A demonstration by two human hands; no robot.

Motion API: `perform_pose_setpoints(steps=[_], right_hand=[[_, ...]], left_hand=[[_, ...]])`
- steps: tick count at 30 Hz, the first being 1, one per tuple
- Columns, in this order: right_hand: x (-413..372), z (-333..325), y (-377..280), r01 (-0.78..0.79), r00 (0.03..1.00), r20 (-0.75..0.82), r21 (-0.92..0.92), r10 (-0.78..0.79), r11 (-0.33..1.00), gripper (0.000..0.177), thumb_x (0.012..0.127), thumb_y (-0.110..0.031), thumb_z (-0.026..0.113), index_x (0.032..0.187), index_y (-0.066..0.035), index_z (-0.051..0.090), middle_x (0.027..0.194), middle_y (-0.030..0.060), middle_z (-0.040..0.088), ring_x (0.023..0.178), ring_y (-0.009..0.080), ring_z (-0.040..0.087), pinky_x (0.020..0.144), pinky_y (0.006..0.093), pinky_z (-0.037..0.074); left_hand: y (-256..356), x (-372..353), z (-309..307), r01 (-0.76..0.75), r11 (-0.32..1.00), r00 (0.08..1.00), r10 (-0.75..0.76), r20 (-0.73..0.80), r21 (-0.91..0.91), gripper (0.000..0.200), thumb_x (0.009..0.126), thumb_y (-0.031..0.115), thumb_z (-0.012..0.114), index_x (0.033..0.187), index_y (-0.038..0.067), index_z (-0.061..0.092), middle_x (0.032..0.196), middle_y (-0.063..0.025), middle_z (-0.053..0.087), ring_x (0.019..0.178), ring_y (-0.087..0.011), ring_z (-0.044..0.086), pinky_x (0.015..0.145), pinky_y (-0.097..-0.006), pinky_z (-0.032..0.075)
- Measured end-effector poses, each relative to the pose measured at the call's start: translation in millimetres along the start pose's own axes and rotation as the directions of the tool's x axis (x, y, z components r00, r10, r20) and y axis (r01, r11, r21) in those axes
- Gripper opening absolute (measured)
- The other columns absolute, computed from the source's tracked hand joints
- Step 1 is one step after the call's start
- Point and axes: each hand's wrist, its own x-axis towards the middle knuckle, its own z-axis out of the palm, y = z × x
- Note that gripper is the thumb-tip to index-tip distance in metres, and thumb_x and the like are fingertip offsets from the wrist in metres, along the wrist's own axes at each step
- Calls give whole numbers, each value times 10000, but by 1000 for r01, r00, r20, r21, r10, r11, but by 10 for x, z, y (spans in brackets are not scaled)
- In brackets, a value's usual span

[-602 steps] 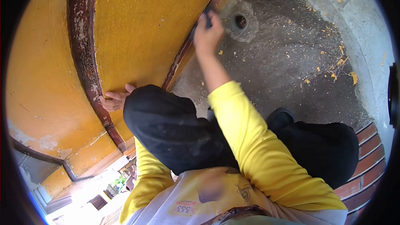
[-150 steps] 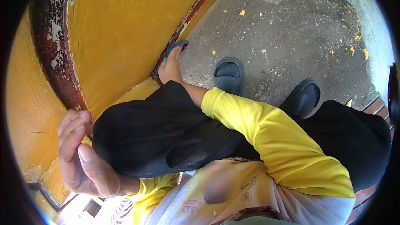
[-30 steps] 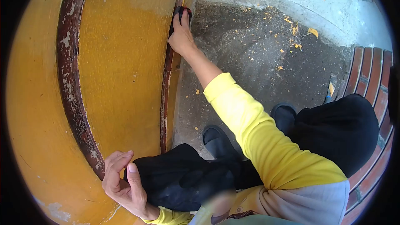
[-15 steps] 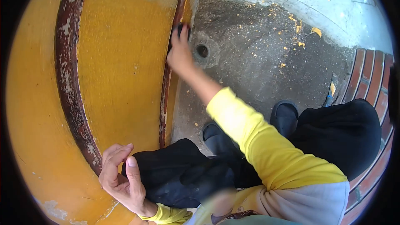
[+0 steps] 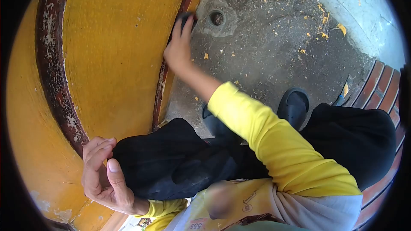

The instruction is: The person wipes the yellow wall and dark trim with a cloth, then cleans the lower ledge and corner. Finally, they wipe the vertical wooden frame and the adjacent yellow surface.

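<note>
My right hand [image 5: 178, 51] reaches out to the lower trim [image 5: 162, 83] of the yellow wall, a dark red strip with worn paint. Its fingers press a small black pad-like object [image 5: 185, 18] against that trim; most of the pad is covered, and its exact kind cannot be made out. Near my knee, my left hand [image 5: 105, 177] is raised with fingers half bent and thumb apart, holding nothing. It is beside the thicker curved trim [image 5: 49, 42], whose dark red paint is chipped down to pale patches.
A round drain hole [image 5: 216, 17] lies in the grey concrete floor [image 5: 257, 55] just past my right hand. Yellow paint flakes [image 5: 341, 28] and pale specks litter the floor. Red brick edging [image 5: 376, 85] curves along the right. Dark clogs [image 5: 294, 107] are on my feet.
My view has shifted a little, moving the wall and drain in the picture. The right hand has slid slightly along the lower trim with the black pad. My left hand keeps its half-bent pose.
</note>
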Motion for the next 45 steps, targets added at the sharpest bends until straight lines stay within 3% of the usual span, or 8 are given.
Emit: perform_pose_setpoints(steps=[9,22,23,26,30,36,42,45], right_hand=[[-1759,260,-303,-86,870,490,46,53,995,681,783,81,450,1381,248,169,1399,558,-13,1337,714,41,1176,615,123],[979,-439,163,57,998,11,-58,-56,997,696,793,33,502,1455,57,288,1442,493,156,1230,611,415,1048,473,439],[1214,-399,304,119,993,18,27,-119,993,739,782,40,528,1444,147,218,1445,519,70,1376,650,123,1196,506,189],[1243,-1065,-291,-292,880,387,-15,275,956,675,912,-9,459,1534,43,201,1592,294,130,1144,355,590,870,320,502],[706,-348,85,50,998,34,117,-54,992,730,784,51,518,1437,164,212,1452,513,47,1375,653,123,1191,500,196],[-1080,255,-191,-80,965,252,25,71,997,765,795,112,468,1452,177,81,1446,514,-59,1363,669,81,1190,504,200],[-2195,348,-444,-147,689,707,-74,156,986,737,749,25,534,1372,234,201,1354,550,170,1271,681,265,1121,540,296],[-1681,51,-662,-121,122,992,-5,20,993,566,722,-48,549,1226,195,465,1243,431,471,1161,549,502,987,498,436]], left_hand=[[66,-24,25,-13,1000,1000,13,-16,6,233,901,142,610,969,-75,663,917,-187,677,908,-288,594,766,-338,458],[-60,-148,-82,10,999,999,-8,-45,45,227,886,123,598,983,-71,663,911,-193,674,898,-276,583,742,-319,435],[-77,-166,-100,16,999,998,-13,-55,45,227,883,121,597,984,-71,663,910,-193,674,897,-275,584,743,-320,434],[-117,-238,-140,42,998,995,-38,-93,42,232,878,121,596,985,-73,662,907,-194,674,893,-279,586,746,-325,433],[-143,-308,-185,13,1000,994,-11,-109,24,251,877,145,599,977,-78,660,910,-204,676,888,-298,594,747,-333,434],[-105,-278,-182,-17,1000,998,18,-60,24,263,907,155,578,994,-81,655,929,-203,672,895,-289,582,768,-340,439],[-25,-281,-189,-72,997,997,72,-1,18,247,949,143,553,1034,-62,659,996,-173,671,927,-227,554,791,-298,415],[-8,-300,-203,-82,997,997,82,2,4,255,946,145,554,1042,-68,656,994,-174,673,938,-239,554,802,-312,416]])
